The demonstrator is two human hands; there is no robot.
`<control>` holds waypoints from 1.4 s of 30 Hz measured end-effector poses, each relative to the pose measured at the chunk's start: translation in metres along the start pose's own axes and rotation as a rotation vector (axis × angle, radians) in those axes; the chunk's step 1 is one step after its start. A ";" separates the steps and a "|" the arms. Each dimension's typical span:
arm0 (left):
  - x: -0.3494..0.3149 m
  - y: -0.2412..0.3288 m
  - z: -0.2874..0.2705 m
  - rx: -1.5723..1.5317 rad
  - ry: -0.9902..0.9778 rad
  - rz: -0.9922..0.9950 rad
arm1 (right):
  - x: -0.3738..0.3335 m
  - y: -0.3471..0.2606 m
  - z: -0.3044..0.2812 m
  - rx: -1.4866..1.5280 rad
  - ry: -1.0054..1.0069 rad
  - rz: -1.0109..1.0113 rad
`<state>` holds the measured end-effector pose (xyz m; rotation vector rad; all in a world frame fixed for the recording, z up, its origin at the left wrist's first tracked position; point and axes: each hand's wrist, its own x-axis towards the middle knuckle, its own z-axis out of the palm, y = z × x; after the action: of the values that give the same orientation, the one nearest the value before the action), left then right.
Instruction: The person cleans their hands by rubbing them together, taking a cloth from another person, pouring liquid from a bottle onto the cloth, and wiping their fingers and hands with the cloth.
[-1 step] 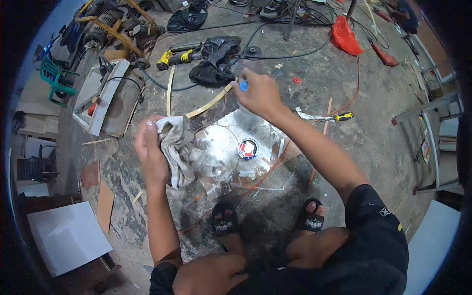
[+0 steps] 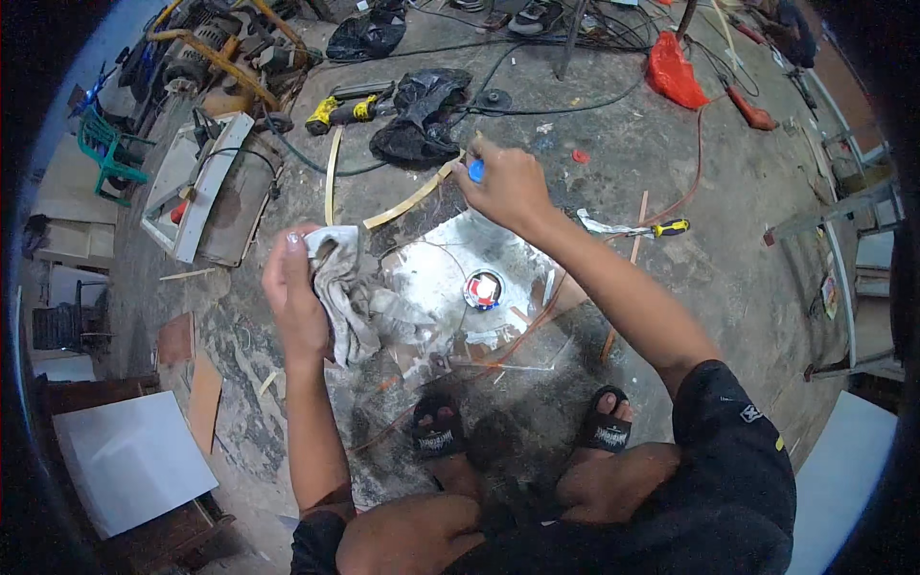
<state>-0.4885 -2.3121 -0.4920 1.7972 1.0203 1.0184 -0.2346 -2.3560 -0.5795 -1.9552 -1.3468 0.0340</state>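
Observation:
My left hand (image 2: 297,305) grips a crumpled off-white cloth (image 2: 343,297), its folds hanging over the floor. Held out in front, my right hand (image 2: 508,185) has its fingers closed around a small blue object (image 2: 475,171), mostly hidden, so its kind does not show. Between and below the hands lies a shiny, smudged silvery sheet (image 2: 431,273). A small round container with red and white on it (image 2: 482,289) sits on that sheet. Just left of my right hand is a curved pale wood strip (image 2: 412,201), near a black plastic bag (image 2: 417,125).
A yellow-black power tool (image 2: 340,113) lies at the far left-centre. On the right are a yellow-handled screwdriver (image 2: 671,228) and a red plastic bag (image 2: 674,72). Cables cross the floor. A white framed box (image 2: 206,187) stands left; a white board (image 2: 137,465) is at lower left.

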 end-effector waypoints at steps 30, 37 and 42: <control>0.001 -0.012 0.006 -0.174 -0.061 -0.122 | -0.027 0.034 -0.016 0.009 0.123 -0.205; 0.003 -0.006 0.003 -0.351 -0.071 -0.179 | -0.006 0.072 -0.043 1.474 -0.477 0.256; -0.017 0.039 -0.001 -0.604 -0.001 -0.239 | -0.021 -0.039 -0.085 2.017 -0.529 0.411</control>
<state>-0.4855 -2.3403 -0.4607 1.1552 0.7904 1.0352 -0.2394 -2.4143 -0.5031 -0.3280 -0.4394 1.4975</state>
